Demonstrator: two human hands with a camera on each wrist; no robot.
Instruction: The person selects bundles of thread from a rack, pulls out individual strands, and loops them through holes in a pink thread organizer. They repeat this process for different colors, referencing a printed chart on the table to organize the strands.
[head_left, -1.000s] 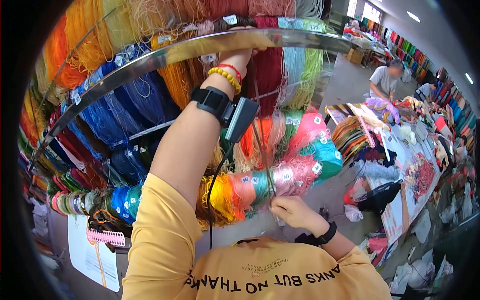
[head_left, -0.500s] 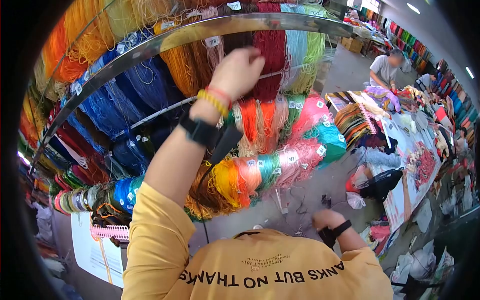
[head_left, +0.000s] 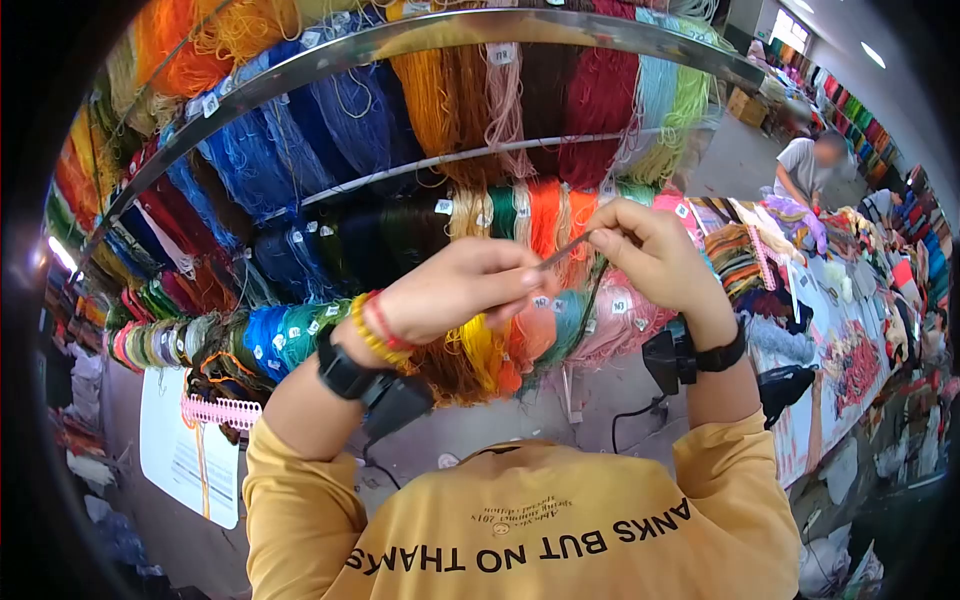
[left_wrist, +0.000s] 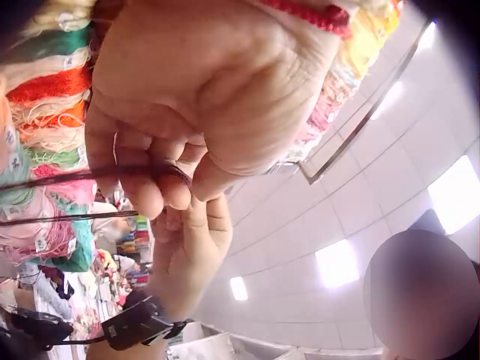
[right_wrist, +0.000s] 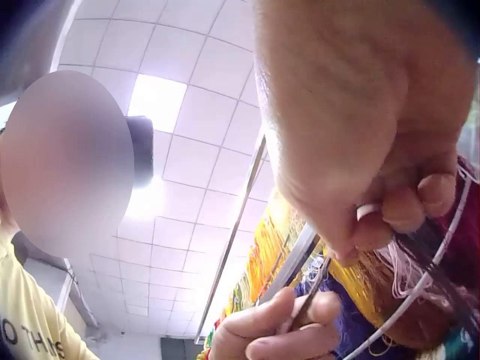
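In front of the chest my two hands are close together on a bundle of dark brown thread (head_left: 566, 251). My left hand (head_left: 465, 290), with a yellow beaded bracelet at the wrist, pinches one part of it between thumb and fingers. Facing it, my right hand (head_left: 655, 255) pinches the bundle with curled fingers, and a dark tail hangs below. Two dark lengths of thread (left_wrist: 52, 179) run off sideways in the left wrist view. The right wrist view shows dark strands (right_wrist: 426, 255) trailing from under the curled right fingers.
Ahead stands a rack of colored thread skeins (head_left: 350, 110) with number tags, crossed by a curved metal bar (head_left: 400, 35). A lower row holds bundled skeins (head_left: 620, 315). At right, a cluttered table (head_left: 800, 400) has a person behind it. White printed sheets (head_left: 190, 470) lie lower left.
My left hand has come down from the upper skeins to chest height. The right hand has risen from low at the right to meet it, and both now hold the dark thread.
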